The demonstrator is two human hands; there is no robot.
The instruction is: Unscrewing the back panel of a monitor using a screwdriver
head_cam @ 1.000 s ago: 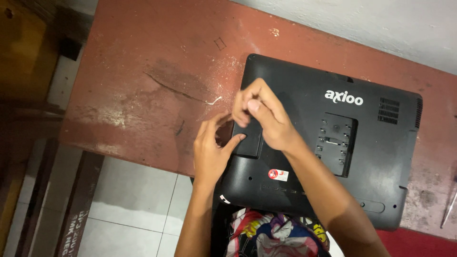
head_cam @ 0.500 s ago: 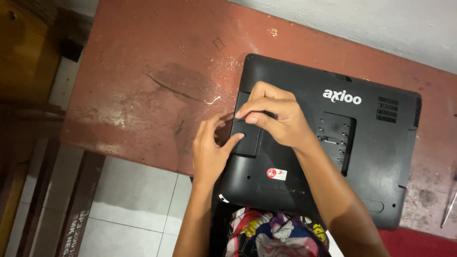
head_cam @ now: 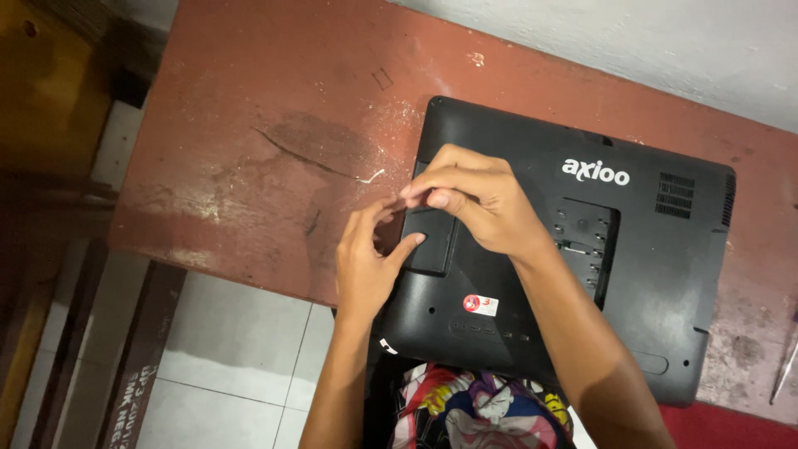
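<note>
A black flat monitor (head_cam: 657, 274) lies face down on a worn red table (head_cam: 249, 150), its back panel up. Near its left edge sits a small rectangular black cover (head_cam: 431, 241). My left hand (head_cam: 370, 266) rests at that left edge, thumb pressed on the cover's lower left corner. My right hand (head_cam: 474, 199) reaches over from the right, fingertips pinched along the cover's top edge. A recessed mounting plate (head_cam: 582, 241) with screw holes sits to the right of my hands.
A white wall (head_cam: 665, 41) runs behind the table. White floor tiles (head_cam: 224, 349) and dark wooden boards (head_cam: 125, 349) lie below the table's front edge. A thin metal tool (head_cam: 785, 366) lies at the far right. Colourful clothing (head_cam: 474, 407) shows at the bottom.
My right hand has slid slightly left along the cover's top edge and its fingers have flattened. My left thumb now presses the cover's corner. The monitor has not moved.
</note>
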